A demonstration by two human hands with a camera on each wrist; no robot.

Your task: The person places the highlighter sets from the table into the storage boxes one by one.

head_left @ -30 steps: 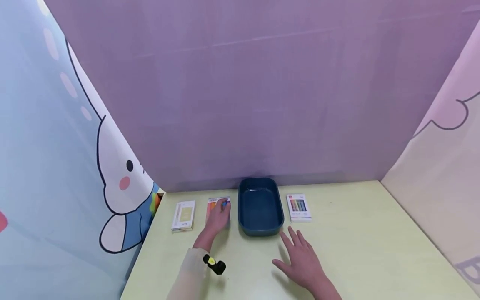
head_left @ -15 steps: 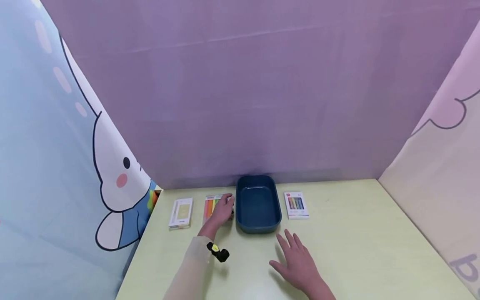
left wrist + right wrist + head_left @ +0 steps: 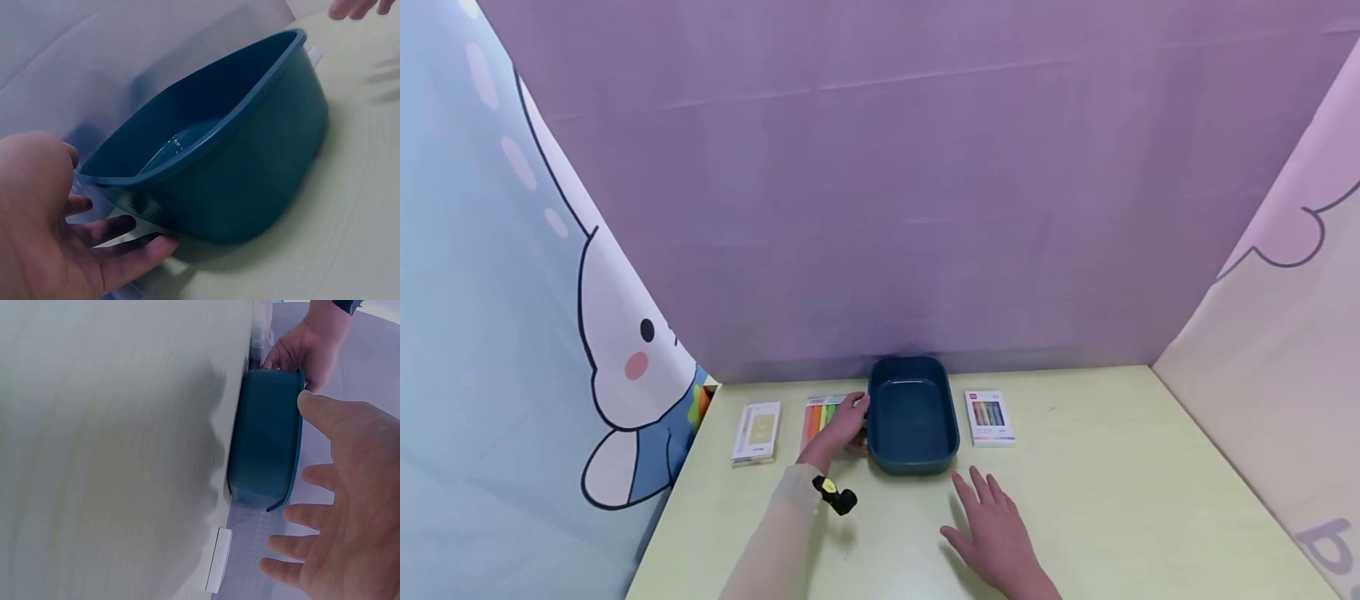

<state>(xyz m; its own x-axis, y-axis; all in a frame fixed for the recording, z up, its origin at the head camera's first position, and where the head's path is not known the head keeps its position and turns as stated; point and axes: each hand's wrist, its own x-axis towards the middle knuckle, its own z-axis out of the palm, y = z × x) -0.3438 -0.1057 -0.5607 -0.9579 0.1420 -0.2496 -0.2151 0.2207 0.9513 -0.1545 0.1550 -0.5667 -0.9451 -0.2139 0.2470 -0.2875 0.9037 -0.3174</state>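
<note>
A deep teal, rounded-rectangular bin (image 3: 250,178), smooth and apparently plastic, stands base down on the pale yellow-green desk (image 3: 1112,475), near the foot of the purple cloth backdrop (image 3: 880,208). To its left lies a flat pack with orange, yellow and green strips (image 3: 817,419), and to its right a flat white box with a window of coloured sticks (image 3: 990,418).

The left hand (image 3: 842,423) is at the bin's left side, its fingers apart and only gently bent, reaching low along the wall beneath the rim; whether any fingertip presses on the bin, I cannot tell. The right hand (image 3: 996,531) hovers just off the near right corner with its fingers spread, holding nothing.

The bin looks light for its bulk and fairly stiff, so it should slide readily on the desk and is unlikely to break. The long walls might bow inward a little if squeezed. The glossy side offers little for bare skin to catch on, so the lip is the better hold: fingers under the rim outside, thumb over the edge. Taking both long sides near their middles should keep it level; lifted by one side, it would probably tip.
</note>
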